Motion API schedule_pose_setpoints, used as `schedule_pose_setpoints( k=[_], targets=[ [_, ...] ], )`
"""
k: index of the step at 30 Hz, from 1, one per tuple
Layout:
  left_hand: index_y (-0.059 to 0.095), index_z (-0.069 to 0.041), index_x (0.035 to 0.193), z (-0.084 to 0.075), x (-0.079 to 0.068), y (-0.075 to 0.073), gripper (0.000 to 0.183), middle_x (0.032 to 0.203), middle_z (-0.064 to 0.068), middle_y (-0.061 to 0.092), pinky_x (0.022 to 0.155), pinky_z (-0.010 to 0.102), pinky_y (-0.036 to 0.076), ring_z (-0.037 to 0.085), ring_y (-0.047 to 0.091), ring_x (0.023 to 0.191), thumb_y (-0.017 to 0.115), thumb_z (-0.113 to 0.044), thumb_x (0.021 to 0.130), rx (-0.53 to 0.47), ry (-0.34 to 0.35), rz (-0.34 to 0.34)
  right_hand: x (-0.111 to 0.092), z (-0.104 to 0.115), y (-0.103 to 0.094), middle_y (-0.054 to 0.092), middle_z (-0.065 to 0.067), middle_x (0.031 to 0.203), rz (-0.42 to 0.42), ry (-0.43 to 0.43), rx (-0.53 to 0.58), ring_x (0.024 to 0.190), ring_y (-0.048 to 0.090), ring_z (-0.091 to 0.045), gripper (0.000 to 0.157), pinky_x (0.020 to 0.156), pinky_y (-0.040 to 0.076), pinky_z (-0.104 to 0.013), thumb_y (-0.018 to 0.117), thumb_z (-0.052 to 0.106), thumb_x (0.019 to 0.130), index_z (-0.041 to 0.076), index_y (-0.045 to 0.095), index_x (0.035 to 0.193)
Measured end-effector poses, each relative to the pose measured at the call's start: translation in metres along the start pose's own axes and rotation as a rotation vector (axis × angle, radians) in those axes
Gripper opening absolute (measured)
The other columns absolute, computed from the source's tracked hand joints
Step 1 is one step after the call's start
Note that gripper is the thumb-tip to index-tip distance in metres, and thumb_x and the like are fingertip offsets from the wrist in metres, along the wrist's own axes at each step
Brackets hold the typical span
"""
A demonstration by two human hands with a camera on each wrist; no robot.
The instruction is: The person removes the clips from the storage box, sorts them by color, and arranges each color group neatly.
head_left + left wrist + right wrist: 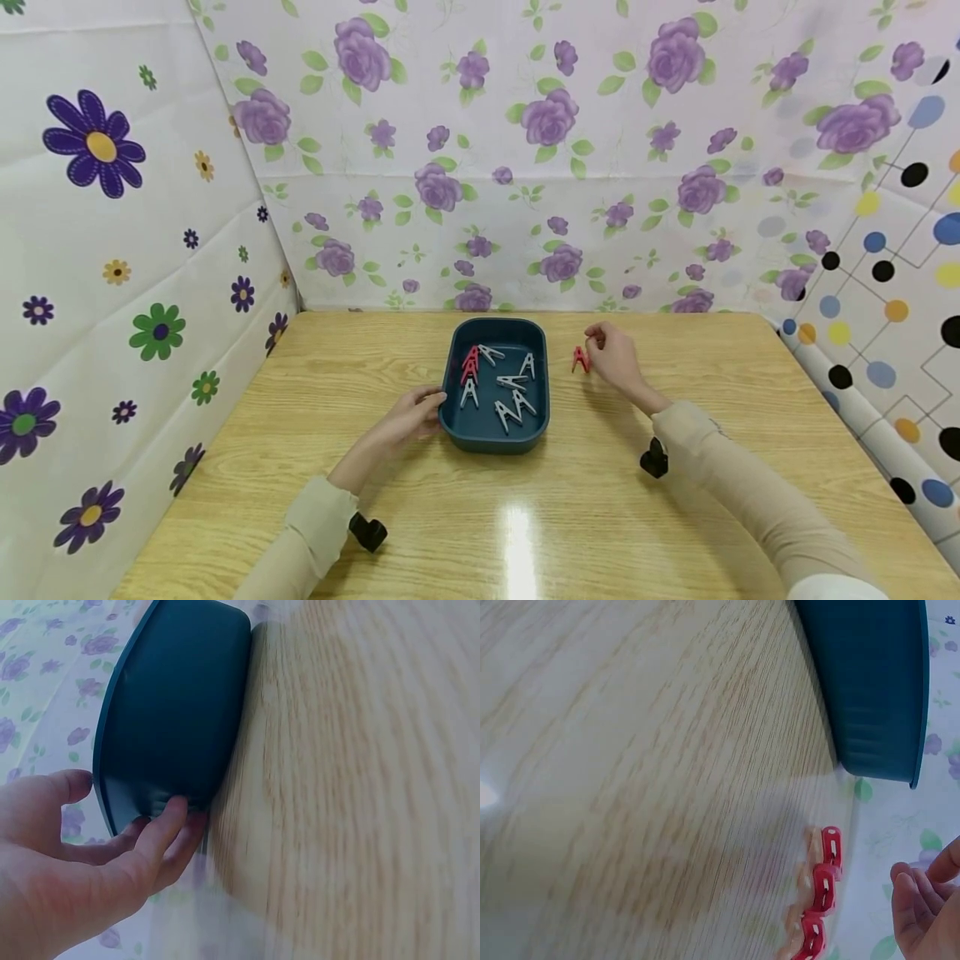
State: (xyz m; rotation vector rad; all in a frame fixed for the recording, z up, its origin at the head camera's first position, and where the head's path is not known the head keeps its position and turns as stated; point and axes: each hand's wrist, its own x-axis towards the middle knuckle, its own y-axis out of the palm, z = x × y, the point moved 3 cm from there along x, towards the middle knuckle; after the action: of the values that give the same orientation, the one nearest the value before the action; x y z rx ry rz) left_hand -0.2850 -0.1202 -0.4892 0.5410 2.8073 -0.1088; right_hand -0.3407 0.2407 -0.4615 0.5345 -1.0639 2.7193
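1. One left hand (411, 417): fingers bent against the tray's outer wall, thumb at its rim; grips its near side lightly.
2. One right hand (613, 357): fingers loosely bent, nothing seen between thumb and fingertips; raised above the tabletop.
3. One dark blue-green tray (495, 446), rounded corners: touching the left hand, just to its right; to the left of the right hand, apart from it.
4. Six grey clips (512, 382), in the tray, to the right of the left hand: one beside its fingertips, others farther right, at varied angles.
5. Several red clips (470, 364), in the tray, overlapping, just beyond the left hand's fingertips; exact count unclear.
6. Red clip stock (578, 353), outside the tray, on the tabletop, just left of the right hand; the right wrist view gives three red pieces in a row, apart from the fingers.
7. One wood-grain tabletop (360, 350), beneath both hands.
8. Two beige sleeves (742, 483), behind the hands, each with a black device (654, 458) at the wrist.
9. One purple-flowered cloth (480, 167), upright, beyond both hands.
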Motion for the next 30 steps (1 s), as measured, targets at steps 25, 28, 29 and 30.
schedule_pose_setpoints(
  k=[25, 28, 29, 30],
  targets=[
    [0.030, 0.002, 0.148, -0.008, 0.003, 0.007, 0.048, 0.143, 0.027, 0.042, 0.098, 0.043, 0.050, 0.037, 0.053, 0.124, 0.039, -0.019, 0.106, 0.047, 0.035, -0.048, 0.009, 0.019, 0.022, 0.067, -0.013, 0.084, -0.012, -0.076, 0.027, 0.071, 0.060, -0.021, 0.016, 0.066, 0.048, -0.031, 0.052, 0.005, 0.093, 0.001, 0.066, 0.100],
    [0.029, 0.003, 0.148, -0.009, 0.003, 0.007, 0.048, 0.142, 0.028, 0.042, 0.099, 0.043, 0.050, 0.037, 0.053, 0.124, 0.038, -0.018, 0.106, 0.052, 0.036, -0.036, 0.012, 0.025, 0.024, 0.067, -0.013, 0.084, 0.002, -0.074, 0.036, 0.070, 0.058, -0.019, 0.017, 0.066, 0.048, -0.030, 0.052, 0.006, 0.093, 0.000, 0.066, 0.101],
    [0.029, 0.003, 0.148, -0.010, 0.001, 0.008, 0.047, 0.143, 0.028, 0.042, 0.100, 0.046, 0.048, 0.040, 0.051, 0.126, 0.037, -0.017, 0.106, 0.052, 0.038, -0.039, 0.012, 0.028, 0.025, 0.067, -0.012, 0.084, 0.007, -0.076, 0.041, 0.068, 0.058, -0.018, 0.017, 0.065, 0.048, -0.029, 0.052, 0.005, 0.093, 0.001, 0.066, 0.100],
    [0.028, 0.004, 0.148, -0.010, 0.001, 0.008, 0.047, 0.142, 0.029, 0.041, 0.100, 0.046, 0.048, 0.040, 0.051, 0.126, 0.036, -0.017, 0.106, 0.055, 0.043, -0.033, 0.013, 0.030, 0.025, 0.068, -0.012, 0.083, 0.011, -0.077, 0.041, 0.066, 0.057, -0.017, 0.017, 0.064, 0.048, -0.028, 0.052, 0.005, 0.092, 0.001, 0.066, 0.100]
  ],
)
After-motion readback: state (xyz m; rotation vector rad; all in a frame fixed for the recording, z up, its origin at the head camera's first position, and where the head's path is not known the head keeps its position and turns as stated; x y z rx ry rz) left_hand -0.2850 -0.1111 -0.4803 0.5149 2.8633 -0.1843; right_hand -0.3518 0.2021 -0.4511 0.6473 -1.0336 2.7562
